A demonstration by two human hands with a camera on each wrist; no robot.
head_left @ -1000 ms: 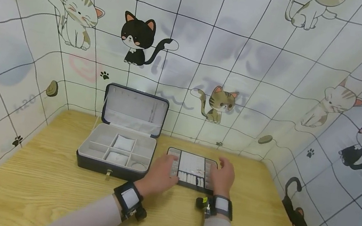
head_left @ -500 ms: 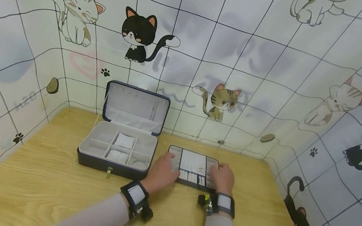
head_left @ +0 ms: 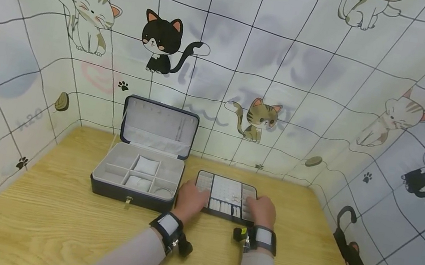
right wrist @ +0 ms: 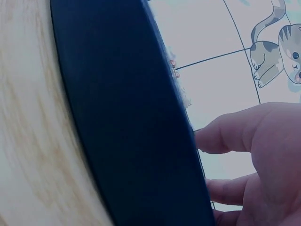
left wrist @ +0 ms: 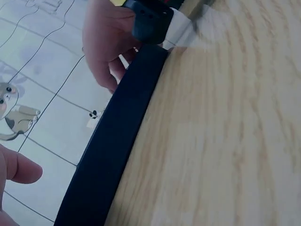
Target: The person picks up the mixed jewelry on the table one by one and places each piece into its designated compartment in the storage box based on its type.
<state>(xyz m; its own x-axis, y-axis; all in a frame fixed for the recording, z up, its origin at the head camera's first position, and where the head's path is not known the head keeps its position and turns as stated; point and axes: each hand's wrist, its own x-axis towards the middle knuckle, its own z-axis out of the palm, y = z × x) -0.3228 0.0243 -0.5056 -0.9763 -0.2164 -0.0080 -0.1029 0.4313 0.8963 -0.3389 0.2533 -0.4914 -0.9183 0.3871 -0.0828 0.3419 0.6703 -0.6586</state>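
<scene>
A shallow jewelry tray with a dark rim lies on the table, with pale side compartments, a white panel and a row of ring rolls. My left hand holds its left end, thumb over the compartments. In the left wrist view the thumb shows above the dark side wall, while the other fingers are hidden. My right hand grips the opposite end; in the right wrist view, its thumb and fingers meet the tray's edge. Small earrings sit on the panel.
Left of the tray stands an open dark jewelry box, its lid raised. Inside are two white cushions and a round bangle. A cat-printed cloth encloses the wooden table at the back and sides.
Both hands have closed in on the tray's ends. My left hand has shifted slightly right and its fingers have drawn in; my right fingers have lowered onto the right end. The tray stays in place.
</scene>
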